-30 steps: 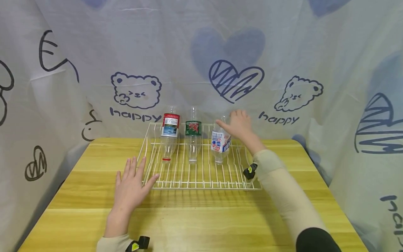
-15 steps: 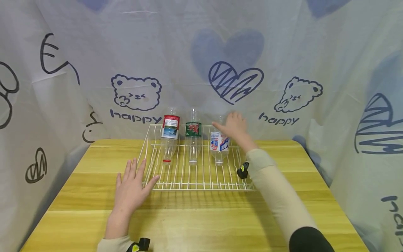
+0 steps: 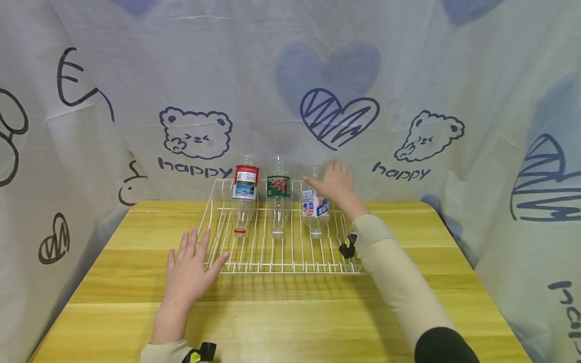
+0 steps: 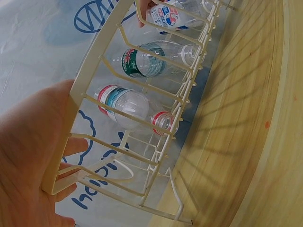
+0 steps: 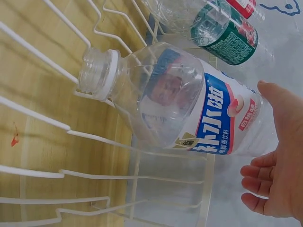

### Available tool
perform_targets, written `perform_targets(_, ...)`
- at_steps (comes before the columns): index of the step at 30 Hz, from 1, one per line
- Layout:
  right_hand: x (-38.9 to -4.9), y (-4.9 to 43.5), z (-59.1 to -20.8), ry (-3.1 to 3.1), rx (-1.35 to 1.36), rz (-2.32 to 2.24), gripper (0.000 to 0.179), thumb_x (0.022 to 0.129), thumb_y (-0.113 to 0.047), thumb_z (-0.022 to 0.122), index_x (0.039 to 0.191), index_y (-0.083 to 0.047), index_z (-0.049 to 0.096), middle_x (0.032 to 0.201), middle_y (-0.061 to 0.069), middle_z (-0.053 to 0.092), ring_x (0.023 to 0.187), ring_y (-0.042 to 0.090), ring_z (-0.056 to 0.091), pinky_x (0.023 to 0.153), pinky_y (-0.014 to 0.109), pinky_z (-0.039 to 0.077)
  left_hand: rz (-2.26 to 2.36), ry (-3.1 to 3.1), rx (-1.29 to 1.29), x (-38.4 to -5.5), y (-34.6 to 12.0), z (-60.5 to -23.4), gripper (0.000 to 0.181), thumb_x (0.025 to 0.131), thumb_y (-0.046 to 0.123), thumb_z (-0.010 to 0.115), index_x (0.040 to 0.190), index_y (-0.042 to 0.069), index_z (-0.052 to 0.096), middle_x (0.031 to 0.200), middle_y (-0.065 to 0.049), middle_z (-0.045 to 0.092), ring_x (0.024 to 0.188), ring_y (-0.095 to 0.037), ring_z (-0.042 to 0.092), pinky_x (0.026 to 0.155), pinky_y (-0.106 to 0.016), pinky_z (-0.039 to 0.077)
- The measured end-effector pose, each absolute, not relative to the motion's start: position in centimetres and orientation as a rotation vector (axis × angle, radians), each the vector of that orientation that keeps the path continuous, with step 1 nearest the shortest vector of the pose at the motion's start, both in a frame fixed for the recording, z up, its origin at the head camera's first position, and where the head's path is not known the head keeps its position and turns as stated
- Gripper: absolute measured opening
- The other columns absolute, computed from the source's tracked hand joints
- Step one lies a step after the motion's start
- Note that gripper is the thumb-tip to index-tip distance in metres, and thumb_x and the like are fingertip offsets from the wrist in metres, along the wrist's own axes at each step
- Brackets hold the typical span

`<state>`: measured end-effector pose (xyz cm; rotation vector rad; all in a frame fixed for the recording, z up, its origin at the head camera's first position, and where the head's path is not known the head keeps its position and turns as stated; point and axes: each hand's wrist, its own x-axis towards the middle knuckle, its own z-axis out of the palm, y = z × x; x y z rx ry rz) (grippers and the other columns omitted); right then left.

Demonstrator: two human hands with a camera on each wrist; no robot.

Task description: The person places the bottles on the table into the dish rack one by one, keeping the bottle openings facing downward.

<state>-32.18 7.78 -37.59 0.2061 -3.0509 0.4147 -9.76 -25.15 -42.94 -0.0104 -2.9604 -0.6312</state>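
Observation:
Three capless clear plastic bottles lean in a row in a white wire rack (image 3: 281, 273), necks toward the person. One has a red-and-white label (image 3: 245, 189), the middle one (image 3: 278, 214) a green label, the right one (image 3: 315, 206) a white-and-blue label. My right hand (image 3: 337, 184) is at the base end of the white-and-blue bottle, thumb (image 5: 270, 92) stretched out and fingers (image 5: 258, 184) loosely bent, apart from its label. Fingers spread, my left hand (image 3: 188, 272) lies along the rack's front left corner; the left wrist view shows it against the side rail (image 4: 78, 90).
Under the rack is a wooden table (image 3: 290, 322) with yellow grain. A pale cloth (image 3: 263, 75) printed with hearts and bears hangs behind it and at both sides. Black wrist cameras (image 3: 348, 246) sit on both sleeves.
My right hand has shifted slightly left and back beside the white-and-blue bottle. That bottle now lies straighter in the rack. The left hand has stayed in place.

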Motion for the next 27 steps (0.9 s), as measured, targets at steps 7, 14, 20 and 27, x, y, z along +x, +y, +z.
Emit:
perform_targets(7, -31.8, 8.2, -37.4, -3.012, 0.226, 0.458, 0.104, 0.088, -0.074, 0.043, 0.146, 0.010, 0.029, 0.154, 0.029, 0.029, 0.141, 0.045, 0.029, 0.119, 0.058, 0.024, -0.626, -2.967, -0.009, -9.8, -25.2, -42.9, 0.085, 0.095, 0.068, 0.035, 0.157, 0.014, 0.017, 0.163, -0.022, 0.004, 0.152, -0.041, 0.000, 0.116, -0.071, -0.002)
perform_targets(14, -31.2, 8.8, -36.8, -2.982, 0.242, 0.432, 0.101, 0.089, -0.073, 0.042, 0.147, 0.009, 0.029, 0.151, 0.028, 0.034, 0.140, 0.044, 0.032, 0.119, 0.055, 0.025, -0.624, -2.971, -0.003, -9.8, -25.2, -42.9, 0.085, 0.094, 0.069, 0.035, 0.157, 0.014, 0.016, 0.163, -0.022, 0.005, 0.152, -0.041, 0.000, 0.116, -0.070, -0.002)
perform_targets(20, -30.9, 9.6, -36.2, -2.960, 0.250, 0.422, 0.093, 0.091, -0.069, 0.045, 0.147, 0.004, 0.031, 0.149, 0.026, 0.038, 0.137, 0.042, 0.035, 0.116, 0.056, 0.031, -0.639, -2.968, -0.005, -9.9, -25.1, -42.8, 0.085, 0.095, 0.068, 0.036, 0.157, 0.014, 0.017, 0.163, -0.022, 0.004, 0.151, -0.042, -0.001, 0.116, -0.071, -0.003)
perform_targets(27, -30.2, 10.8, -35.5, -2.897, 0.298, 0.428, 0.087, 0.091, -0.067, 0.047, 0.146, 0.000, 0.035, 0.144, 0.025, 0.042, 0.133, 0.041, 0.039, 0.111, 0.057, 0.035, -0.647, -2.963, -0.003, -9.8, -25.0, -42.7, 0.085, 0.095, 0.067, 0.036, 0.157, 0.013, 0.016, 0.163, -0.023, 0.005, 0.151, -0.042, 0.000, 0.115, -0.071, -0.002)
